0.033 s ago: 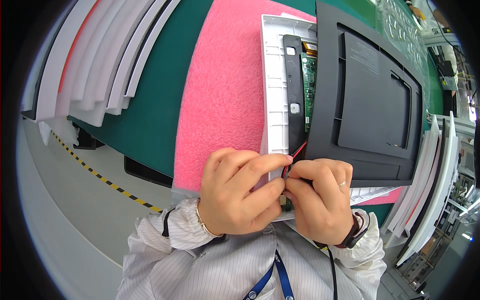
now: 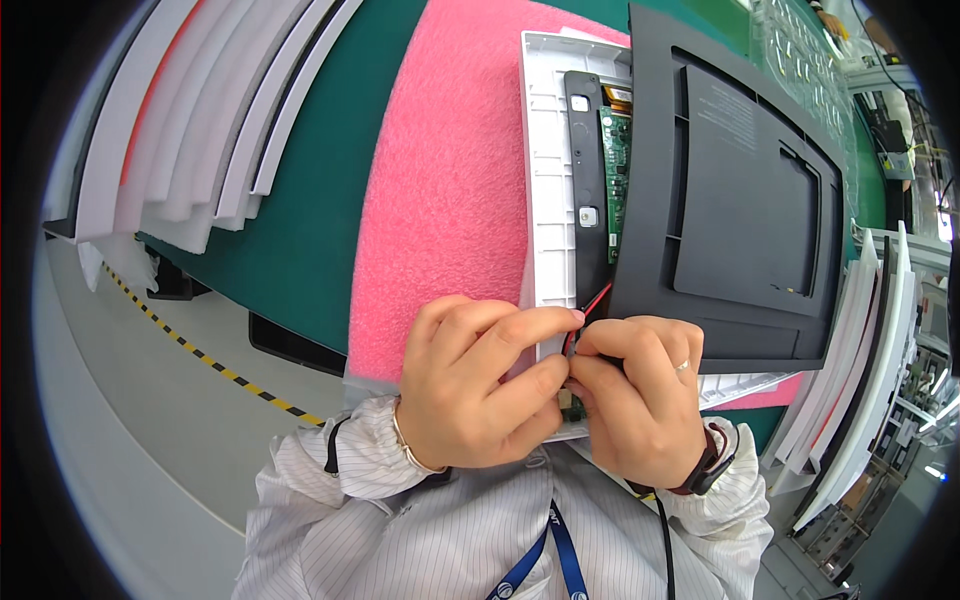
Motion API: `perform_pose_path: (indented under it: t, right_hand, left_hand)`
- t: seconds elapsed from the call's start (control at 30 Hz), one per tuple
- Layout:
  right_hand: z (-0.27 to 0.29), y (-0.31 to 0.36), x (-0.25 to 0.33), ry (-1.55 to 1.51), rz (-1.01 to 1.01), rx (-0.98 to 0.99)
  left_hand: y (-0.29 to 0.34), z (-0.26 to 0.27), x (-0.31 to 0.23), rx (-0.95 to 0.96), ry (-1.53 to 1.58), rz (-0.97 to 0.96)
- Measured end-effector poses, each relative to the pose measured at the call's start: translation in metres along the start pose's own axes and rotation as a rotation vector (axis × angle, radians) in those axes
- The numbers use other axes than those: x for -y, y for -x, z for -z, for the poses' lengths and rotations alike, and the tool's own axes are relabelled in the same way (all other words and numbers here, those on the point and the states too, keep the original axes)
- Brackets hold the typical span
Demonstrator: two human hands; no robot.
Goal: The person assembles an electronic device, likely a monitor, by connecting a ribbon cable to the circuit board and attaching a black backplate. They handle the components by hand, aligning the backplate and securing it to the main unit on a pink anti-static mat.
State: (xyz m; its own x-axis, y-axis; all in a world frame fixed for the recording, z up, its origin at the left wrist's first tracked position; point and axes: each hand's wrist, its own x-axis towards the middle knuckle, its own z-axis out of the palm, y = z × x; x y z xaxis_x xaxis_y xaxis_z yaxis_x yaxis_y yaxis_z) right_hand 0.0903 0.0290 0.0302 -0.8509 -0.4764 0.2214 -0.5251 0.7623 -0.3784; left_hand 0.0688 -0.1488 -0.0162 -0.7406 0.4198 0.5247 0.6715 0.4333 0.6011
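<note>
A thin red and black wire pair (image 2: 598,298) comes out from under the edge of a dark grey back cover (image 2: 750,210) and runs down between my fingertips. My left hand (image 2: 480,385) is closed around it, index fingertip against the wires and thumb lower down. Closely beside it, my right hand (image 2: 645,400) pinches the lower stretch of the wires; what lies between the fingertips is mostly hidden. The cover lies tilted over a white plastic frame (image 2: 548,180), which has a black metal bracket (image 2: 588,170) and a green circuit board (image 2: 616,185) in it.
Pink foam sheeting (image 2: 450,170) lies beneath the frame on a green table mat (image 2: 310,200). White panels with foam sheets (image 2: 190,120) stand at the left, more panels (image 2: 850,370) at the right. Clear plastic trays (image 2: 800,70) sit at the far right.
</note>
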Motion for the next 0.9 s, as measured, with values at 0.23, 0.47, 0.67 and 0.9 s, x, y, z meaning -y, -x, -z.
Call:
perform_pose_path:
  t: [0.23, 0.47, 0.67, 0.9]
  right_hand:
    - [-0.001, 0.001, 0.005, -0.016, 0.014, -0.036]
    - [-0.003, 0.006, 0.002, -0.017, 0.044, -0.126]
    - [0.0, 0.009, 0.001, 0.018, 0.072, -0.208]
    - [-0.008, 0.015, 0.003, 0.069, 0.084, -0.292]
  left_hand:
    - [0.004, 0.002, -0.003, -0.006, -0.015, -0.005]
    - [-0.003, 0.009, -0.007, 0.031, -0.096, 0.011]
    - [-0.003, 0.005, -0.017, 0.022, -0.156, 0.042]
    - [-0.009, 0.009, -0.029, 0.038, -0.232, 0.041]
